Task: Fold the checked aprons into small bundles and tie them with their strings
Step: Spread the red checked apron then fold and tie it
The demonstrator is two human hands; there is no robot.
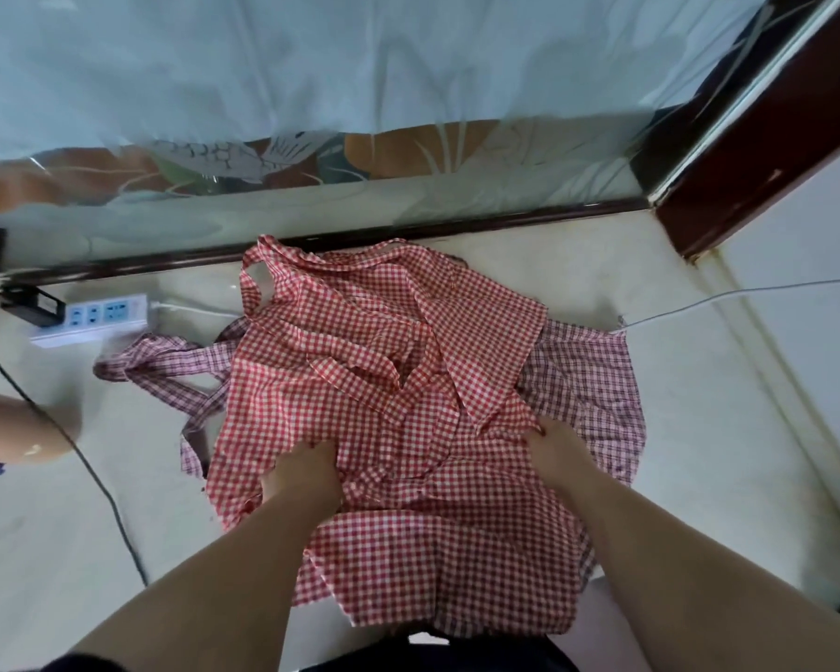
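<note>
Left hand [304, 477] and right hand [558, 453] seemingly grip the red apron [384, 341].

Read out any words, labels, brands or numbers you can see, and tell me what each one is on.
None can be read.
White power strip: only socket faces show; any marking is too blurred.
Black box beside it: no legible label.
Red checked apron and purple checked apron: pattern only.
</note>
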